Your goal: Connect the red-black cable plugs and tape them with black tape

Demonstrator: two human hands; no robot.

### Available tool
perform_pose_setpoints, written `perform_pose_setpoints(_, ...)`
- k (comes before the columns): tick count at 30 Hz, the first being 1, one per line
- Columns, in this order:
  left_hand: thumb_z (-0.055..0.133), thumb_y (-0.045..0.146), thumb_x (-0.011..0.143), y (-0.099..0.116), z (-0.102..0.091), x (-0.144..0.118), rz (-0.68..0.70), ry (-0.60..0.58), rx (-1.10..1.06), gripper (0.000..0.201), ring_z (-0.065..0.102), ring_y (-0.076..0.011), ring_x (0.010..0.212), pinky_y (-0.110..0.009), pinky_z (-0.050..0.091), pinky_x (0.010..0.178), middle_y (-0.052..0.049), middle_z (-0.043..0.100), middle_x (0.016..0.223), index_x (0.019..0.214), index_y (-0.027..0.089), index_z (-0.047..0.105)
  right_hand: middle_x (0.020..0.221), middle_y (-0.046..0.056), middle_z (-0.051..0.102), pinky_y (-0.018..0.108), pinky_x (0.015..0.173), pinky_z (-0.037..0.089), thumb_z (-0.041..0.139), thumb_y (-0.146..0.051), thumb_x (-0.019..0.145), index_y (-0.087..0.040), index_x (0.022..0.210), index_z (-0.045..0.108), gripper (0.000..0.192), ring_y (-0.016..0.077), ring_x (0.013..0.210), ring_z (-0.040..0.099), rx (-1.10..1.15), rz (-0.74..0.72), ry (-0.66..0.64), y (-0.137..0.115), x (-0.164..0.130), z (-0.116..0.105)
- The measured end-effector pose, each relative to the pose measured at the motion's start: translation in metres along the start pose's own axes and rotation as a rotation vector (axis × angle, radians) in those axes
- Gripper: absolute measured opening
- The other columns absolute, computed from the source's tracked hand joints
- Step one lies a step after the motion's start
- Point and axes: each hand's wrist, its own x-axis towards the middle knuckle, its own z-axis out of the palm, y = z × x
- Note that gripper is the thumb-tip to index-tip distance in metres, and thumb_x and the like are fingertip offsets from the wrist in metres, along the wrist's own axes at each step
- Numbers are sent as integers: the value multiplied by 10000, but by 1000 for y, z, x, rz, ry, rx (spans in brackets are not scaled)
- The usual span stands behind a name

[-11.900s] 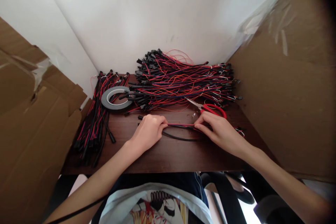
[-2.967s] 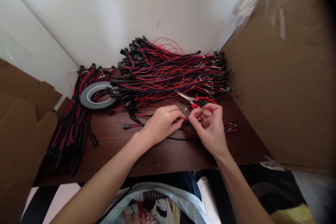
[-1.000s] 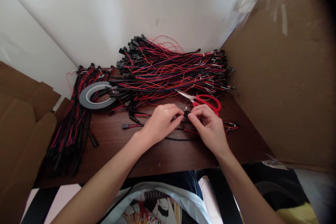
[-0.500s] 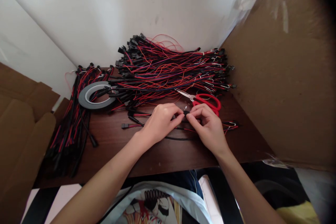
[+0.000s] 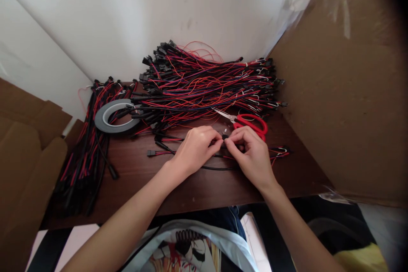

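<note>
Both my hands meet over the dark wooden table. The thumb and fingers of my left hand [image 5: 199, 148] are closed in a pinch. Facing it, my right hand [image 5: 251, 155] also pinches, its fingertips nearly touching the left ones. Between them shows a small black piece [image 5: 225, 137], mostly hidden by the fingers; whether it is tape or part of a cable I cannot tell. Under and beside the hands lie red and black wire harnesses with a black connector [image 5: 151, 153] at the left. Red-handled scissors [image 5: 251, 123] lie just beyond my right hand.
A large heap of wire harnesses [image 5: 204, 80] lies along the wall. More bundled harnesses [image 5: 86, 153] are at the left, with a grey tape roll [image 5: 101, 121] on them. Cardboard [image 5: 344, 106] stands at the right, and a cardboard box [image 5: 25, 153] at the left.
Hardly anything differs. Both hands keep their pinch at the same spot, and the right fingertips have shifted very slightly left. The wires, scissors and tape roll stay in place.
</note>
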Motion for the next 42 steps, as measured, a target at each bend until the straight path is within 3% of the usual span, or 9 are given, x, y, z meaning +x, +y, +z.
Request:
perform_pose_setpoints(3, 631, 88, 826, 0, 1, 0, -7, 6, 2, 73, 552, -108, 600, -210, 412, 571, -27, 660, 708, 779, 115, 681, 865, 30, 591, 281, 567, 416, 641, -246, 854, -205, 806, 550, 111, 149, 710, 547, 21, 54, 26, 3, -2, 2)
perform_pose_setpoints(7, 630, 82, 826, 1, 1, -1, -24, 14, 1, 76, 551, -107, 596, -209, 408, 568, -25, 657, 704, 776, 116, 676, 922, 19, 601, 276, 592, 443, 686, -271, 818, -223, 916, 470, 242, 135, 707, 558, 133, 127, 64, 7, -3, 4)
perform_pose_setpoints(13, 610, 106, 848, 3, 2, -3, -57, 38, -17, 35, 578, -115, 641, -214, 429, 596, -20, 659, 748, 840, 132, 633, 984, 33, 543, 277, 617, 428, 620, -199, 845, -219, 872, 519, 106, 134, 747, 518, 136, 31, 27, 3, -1, 0)
perform_pose_setpoints(18, 614, 89, 840, 5, 2, -2, -116, 26, -116, 203, 589, -106, 659, -193, 444, 609, 23, 630, 746, 1016, 163, 545, 1005, 61, 529, 293, 632, 452, 624, -197, 850, -218, 833, 586, 46, 187, 887, 553, 75, -20, 24, 0, 0, -2)
perform_pose_setpoints(23, 535, 111, 905, 5, -1, -3, -20, -24, -31, 85, 583, -118, 717, -215, 449, 656, -11, 629, 808, 940, 160, 595, 1050, 63, 518, 311, 640, 487, 625, -223, 865, -234, 886, 657, 41, 176, 847, 574, 43, -15, 15, 1, -1, -1)
perform_pose_setpoints(30, 499, 174, 951, 0, 0, -6, 26, -32, 81, 163, 606, -148, 776, -258, 487, 719, -51, 644, 849, 956, 136, 657, 1037, 78, 528, 323, 619, 491, 626, -257, 879, -233, 919, 691, 80, 212, 903, 586, -51, -68, 33, 3, -3, -1)
perform_pose_setpoints(36, 489, 164, 952, 2, -1, -5, 24, -69, 170, 195, 600, -171, 782, -281, 499, 718, -71, 640, 847, 924, 107, 674, 1059, 89, 503, 403, 770, 514, 587, -232, 898, -208, 937, 663, 89, 203, 879, 589, -90, -95, -12, 4, -2, 0)
perform_pose_setpoints(42, 479, 172, 957, 1, -3, -3, 18, -85, 147, 205, 594, -166, 781, -275, 492, 715, -61, 625, 837, 919, 123, 674, 1089, 100, 473, 450, 823, 515, 602, -168, 803, -214, 943, 604, 147, 240, 939, 564, -133, -108, -66, 3, -2, 2)
